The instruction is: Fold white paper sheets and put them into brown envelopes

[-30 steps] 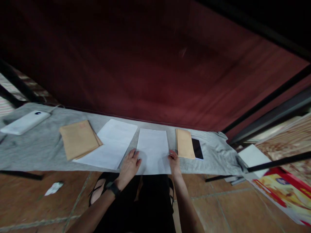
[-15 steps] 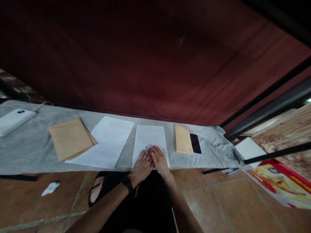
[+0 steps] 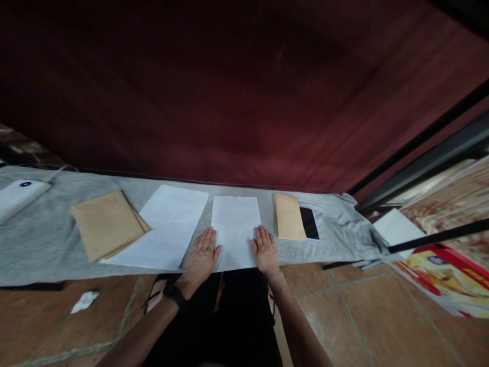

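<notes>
I read the white sheet (image 3: 236,219) left of the narrow brown envelope (image 3: 290,218), long axis running front to back. Left hand (image 3: 201,257) and right hand (image 3: 266,252), flat, fingers extended, gripping nothing, flank it; the right is nearer the envelope.

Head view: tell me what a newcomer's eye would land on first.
Probably the white sheet of paper at the centre of the grey cloth, with the left hand and right hand spread at its two side edges. Next, likely the dark red backdrop filling the upper part, then the bright red-and-yellow printed packaging at the lower right.
</notes>
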Demonstrator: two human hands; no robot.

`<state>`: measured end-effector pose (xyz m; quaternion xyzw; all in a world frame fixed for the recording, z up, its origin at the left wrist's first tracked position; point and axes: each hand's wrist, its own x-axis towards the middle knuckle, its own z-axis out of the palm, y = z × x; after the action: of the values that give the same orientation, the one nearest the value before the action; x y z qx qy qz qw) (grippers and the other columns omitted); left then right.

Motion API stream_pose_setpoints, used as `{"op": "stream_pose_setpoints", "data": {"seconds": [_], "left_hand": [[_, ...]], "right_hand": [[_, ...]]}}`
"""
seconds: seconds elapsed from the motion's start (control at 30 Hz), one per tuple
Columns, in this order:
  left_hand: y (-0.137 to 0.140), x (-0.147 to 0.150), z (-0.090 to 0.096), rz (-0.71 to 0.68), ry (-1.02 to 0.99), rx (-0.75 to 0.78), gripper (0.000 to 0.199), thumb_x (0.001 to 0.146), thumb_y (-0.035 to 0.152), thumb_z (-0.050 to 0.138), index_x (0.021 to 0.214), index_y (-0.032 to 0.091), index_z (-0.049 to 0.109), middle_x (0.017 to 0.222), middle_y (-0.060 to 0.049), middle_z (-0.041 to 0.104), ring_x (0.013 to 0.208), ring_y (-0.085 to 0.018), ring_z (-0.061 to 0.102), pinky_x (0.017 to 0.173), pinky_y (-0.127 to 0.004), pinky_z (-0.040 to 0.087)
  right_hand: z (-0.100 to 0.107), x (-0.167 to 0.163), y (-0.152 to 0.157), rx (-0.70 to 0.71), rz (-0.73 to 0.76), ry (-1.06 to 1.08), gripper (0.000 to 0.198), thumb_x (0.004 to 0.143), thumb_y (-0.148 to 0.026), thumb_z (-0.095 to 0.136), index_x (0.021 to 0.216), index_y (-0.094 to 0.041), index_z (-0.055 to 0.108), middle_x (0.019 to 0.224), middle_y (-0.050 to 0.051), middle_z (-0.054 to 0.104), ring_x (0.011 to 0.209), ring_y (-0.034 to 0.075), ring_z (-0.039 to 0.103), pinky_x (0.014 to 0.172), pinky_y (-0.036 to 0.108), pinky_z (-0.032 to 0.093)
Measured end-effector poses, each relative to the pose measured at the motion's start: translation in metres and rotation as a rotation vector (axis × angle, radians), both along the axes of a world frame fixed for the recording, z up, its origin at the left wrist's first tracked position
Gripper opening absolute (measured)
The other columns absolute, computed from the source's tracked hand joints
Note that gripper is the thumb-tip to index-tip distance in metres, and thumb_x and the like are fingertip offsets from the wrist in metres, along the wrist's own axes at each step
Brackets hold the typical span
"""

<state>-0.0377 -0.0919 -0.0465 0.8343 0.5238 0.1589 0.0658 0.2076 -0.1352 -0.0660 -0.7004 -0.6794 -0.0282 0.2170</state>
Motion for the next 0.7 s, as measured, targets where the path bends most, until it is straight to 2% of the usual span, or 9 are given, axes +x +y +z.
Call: {"op": "stream_pose_setpoints", "data": {"seconds": [0.07, 0.23, 0.43, 0.7], "left_hand": [[0.001, -0.001, 0.003, 0.054, -0.041, -0.027, 0.058, 0.097, 0.034, 0.040, 0.145, 0.003, 0.043, 0.153, -0.022, 0.043, 0.142, -0.031, 0.042, 0.118, -0.047, 0.032], [0.019, 0.009, 0.014, 0.210, -0.182, -0.140, 0.048, 0.092, 0.026, 0.048, 0.139, 0.016, 0.051, 0.145, -0.014, 0.055, 0.133, -0.026, 0.052, 0.112, -0.043, 0.041], [0.045, 0.024, 0.021, 0.382, -0.374, -0.287, 0.049, 0.087, 0.020, 0.054, 0.135, 0.012, 0.054, 0.125, -0.014, 0.064, 0.101, -0.022, 0.068, 0.095, -0.035, 0.053], [0.069, 0.023, 0.020, 0.309, -0.395, -0.206, 0.045, 0.085, 0.012, 0.046, 0.128, 0.015, 0.062, 0.110, -0.011, 0.071, 0.101, -0.023, 0.068, 0.093, -0.035, 0.054]], "right_hand": [[-0.003, 0.000, -0.001, 0.023, -0.023, 0.005, 0.053, 0.104, -0.039, 0.040, 0.151, -0.015, 0.041, 0.155, 0.015, 0.042, 0.143, 0.030, 0.040, 0.116, 0.051, 0.031], [-0.004, -0.003, -0.001, 0.035, -0.054, 0.000, 0.052, 0.105, -0.039, 0.039, 0.150, -0.014, 0.043, 0.155, 0.016, 0.042, 0.143, 0.031, 0.040, 0.116, 0.052, 0.030], [-0.003, -0.004, -0.002, 0.043, -0.063, -0.003, 0.050, 0.104, -0.038, 0.041, 0.150, -0.015, 0.044, 0.155, 0.016, 0.043, 0.142, 0.030, 0.041, 0.115, 0.052, 0.032], [0.003, -0.009, 0.003, 0.017, -0.078, 0.026, 0.048, 0.103, -0.032, 0.042, 0.147, -0.013, 0.047, 0.154, 0.016, 0.044, 0.143, 0.030, 0.040, 0.118, 0.053, 0.028]]}}
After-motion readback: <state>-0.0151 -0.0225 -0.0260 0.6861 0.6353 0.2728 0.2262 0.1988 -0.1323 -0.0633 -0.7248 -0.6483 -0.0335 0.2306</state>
